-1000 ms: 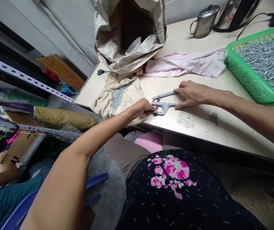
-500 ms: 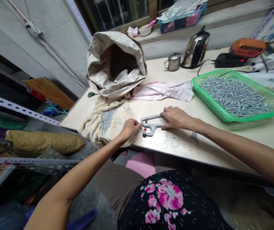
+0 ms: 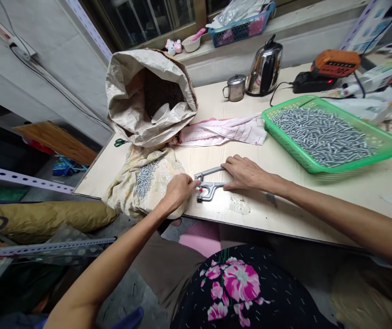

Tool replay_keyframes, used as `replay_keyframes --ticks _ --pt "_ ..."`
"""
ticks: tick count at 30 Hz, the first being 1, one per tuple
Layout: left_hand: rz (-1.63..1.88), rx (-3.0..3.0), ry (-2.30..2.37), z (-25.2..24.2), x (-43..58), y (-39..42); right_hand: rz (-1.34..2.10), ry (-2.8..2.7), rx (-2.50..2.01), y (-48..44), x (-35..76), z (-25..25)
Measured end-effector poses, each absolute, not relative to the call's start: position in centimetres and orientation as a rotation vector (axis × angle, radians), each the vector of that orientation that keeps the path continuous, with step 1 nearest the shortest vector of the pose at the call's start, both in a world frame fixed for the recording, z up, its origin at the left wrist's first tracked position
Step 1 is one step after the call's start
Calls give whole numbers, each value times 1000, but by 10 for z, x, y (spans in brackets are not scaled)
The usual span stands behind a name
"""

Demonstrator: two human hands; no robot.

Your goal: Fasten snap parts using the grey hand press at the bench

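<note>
My right hand (image 3: 246, 172) is closed around the handles of grey metal hand pliers (image 3: 211, 189), which look like snap-fastener pliers with a spring and a red part at the jaw. They lie on the table, their handles spread apart. Just left of the jaw is my left hand (image 3: 179, 191), thumb and fingers drawn together. Whatever its fingertips hold, if anything, is hidden. Beneath and beside that hand a yellowish cloth (image 3: 124, 185) bears a heap of small silver metal pins (image 3: 145, 180) and some small clear pieces (image 3: 165, 176).
A green basket (image 3: 294, 155) full of similar metal pins stands at right. Behind are an open sack (image 3: 124, 96) with a white bowl (image 3: 161, 113), a pink-white towel (image 3: 223, 131), a metal mug (image 3: 236, 87) and a kettle (image 3: 264, 66). Small clear pieces (image 3: 240, 204) lie near the front edge.
My left hand has drawn back slightly from the jaw. The pliers' handles look a little wider apart in my right hand. The whole view has shifted somewhat.
</note>
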State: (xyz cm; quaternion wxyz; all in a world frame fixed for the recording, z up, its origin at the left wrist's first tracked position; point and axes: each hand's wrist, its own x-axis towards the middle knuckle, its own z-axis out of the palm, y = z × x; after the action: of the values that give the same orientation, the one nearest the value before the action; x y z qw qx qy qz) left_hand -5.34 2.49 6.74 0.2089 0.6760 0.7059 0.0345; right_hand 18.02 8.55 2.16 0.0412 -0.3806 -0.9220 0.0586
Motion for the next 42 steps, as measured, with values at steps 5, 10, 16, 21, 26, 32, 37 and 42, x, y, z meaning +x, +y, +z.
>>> replay_keyframes --ticks 5,10,16,21,26,32,37,42 --pt "252 1490 1821 46 -61 5 174 -2840 -1129 82 182 25" --pt "314 1203 1711 44 -61 0 189 -2817 -1171 88 181 24" --pt "266 1101 1662 44 -66 -1 218 -2693 -1199 97 175 14" --pt "211 1101 1652 41 -70 5 277 -2663 -1231 95 175 15" --pt "176 1084 1640 39 -71 8 263 -2642 -1218 93 176 13" --pt "184 976 1680 41 -71 5 272 -2616 -1271 92 174 12" --pt "189 962 1697 44 -68 3 325 -2655 -1152 92 181 19" --pt "167 1044 1692 42 -68 7 338 -2766 -1022 84 197 17"
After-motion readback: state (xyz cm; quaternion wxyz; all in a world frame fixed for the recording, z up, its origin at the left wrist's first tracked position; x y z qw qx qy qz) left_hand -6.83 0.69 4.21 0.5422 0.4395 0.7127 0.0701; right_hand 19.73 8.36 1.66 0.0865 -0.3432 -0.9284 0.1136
